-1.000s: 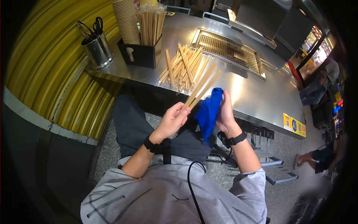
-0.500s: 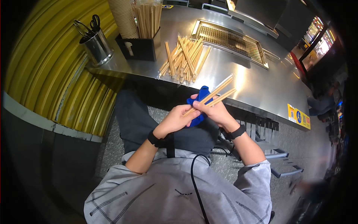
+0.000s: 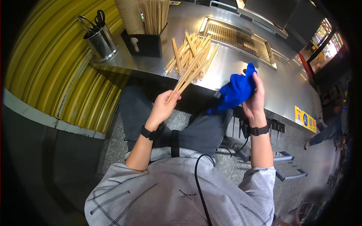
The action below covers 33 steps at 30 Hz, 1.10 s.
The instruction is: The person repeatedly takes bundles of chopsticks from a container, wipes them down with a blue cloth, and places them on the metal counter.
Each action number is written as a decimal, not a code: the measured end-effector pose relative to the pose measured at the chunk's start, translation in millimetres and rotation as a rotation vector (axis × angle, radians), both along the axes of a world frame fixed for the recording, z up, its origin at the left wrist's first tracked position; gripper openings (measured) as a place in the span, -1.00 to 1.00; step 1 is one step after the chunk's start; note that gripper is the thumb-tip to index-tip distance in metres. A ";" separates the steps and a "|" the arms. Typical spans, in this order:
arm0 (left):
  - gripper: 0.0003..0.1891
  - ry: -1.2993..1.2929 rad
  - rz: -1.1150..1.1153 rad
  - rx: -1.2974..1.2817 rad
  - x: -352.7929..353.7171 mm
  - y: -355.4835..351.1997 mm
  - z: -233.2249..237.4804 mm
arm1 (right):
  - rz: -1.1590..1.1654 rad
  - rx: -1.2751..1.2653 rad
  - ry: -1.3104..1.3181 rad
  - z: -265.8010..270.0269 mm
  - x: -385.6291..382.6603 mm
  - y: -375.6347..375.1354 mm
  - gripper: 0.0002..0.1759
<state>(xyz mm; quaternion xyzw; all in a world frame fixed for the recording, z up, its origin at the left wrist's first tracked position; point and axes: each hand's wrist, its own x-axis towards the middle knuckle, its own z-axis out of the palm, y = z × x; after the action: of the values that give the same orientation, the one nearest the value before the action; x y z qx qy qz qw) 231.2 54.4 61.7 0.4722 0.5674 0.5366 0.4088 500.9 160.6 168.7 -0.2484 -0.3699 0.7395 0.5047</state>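
Pinched in my left hand is a pair of wooden chopsticks, held by the lower ends and slanting up to the right. Their far ends overlap a pile of wrapped chopsticks on the metal counter. My right hand grips a blue cloth, bunched and hanging to the left of the palm, over the counter's front edge. The two hands are well apart.
A black holder with stacked paper cups and upright chopsticks stands behind the pile. Left of it is a metal container with scissors. A grill grate is set into the counter. A person's leg shows at right.
My hands have separated. The left moved left and up with the chopsticks, off the cloth; the right moved right and up with the blue cloth.
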 end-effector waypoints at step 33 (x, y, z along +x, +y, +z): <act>-0.78 0.121 -0.153 0.091 53.0 -9.5 16.7 | -0.525 1.053 -0.924 -46.8 -31.7 -0.1 -0.73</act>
<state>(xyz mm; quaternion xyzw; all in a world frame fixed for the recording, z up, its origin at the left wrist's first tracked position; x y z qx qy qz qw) 284.2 44.9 78.4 0.5637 0.5285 0.4995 0.3918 469.2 160.4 121.9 -0.3393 -0.7781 0.1401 0.5098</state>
